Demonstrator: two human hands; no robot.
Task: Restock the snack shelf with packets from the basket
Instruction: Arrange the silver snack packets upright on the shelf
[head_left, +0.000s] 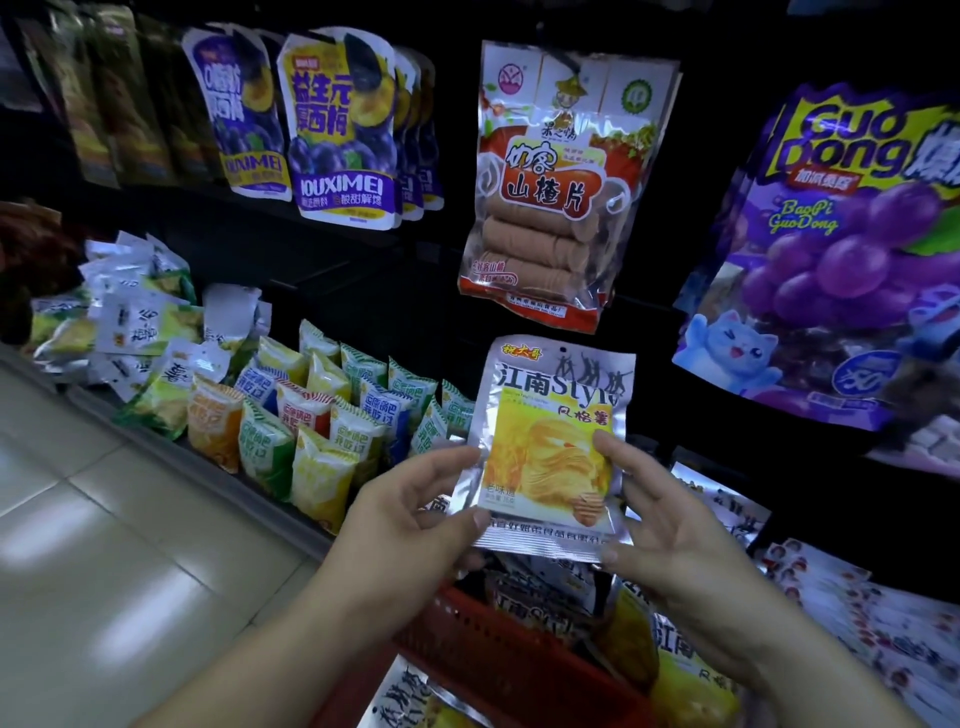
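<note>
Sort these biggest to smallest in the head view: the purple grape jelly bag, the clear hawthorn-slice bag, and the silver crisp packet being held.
1. Purple grape jelly bag, largest.
2. Clear hawthorn-slice bag.
3. Silver crisp packet, smallest.
The jelly bag seems nearer the camera, so its true size is unsure.

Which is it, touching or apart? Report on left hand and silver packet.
Touching. Head view shows the left hand pinching the silver packet at its left edge.

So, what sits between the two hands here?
A silver packet, pinched at its edges by the left hand and right hand, in the head view.
</note>
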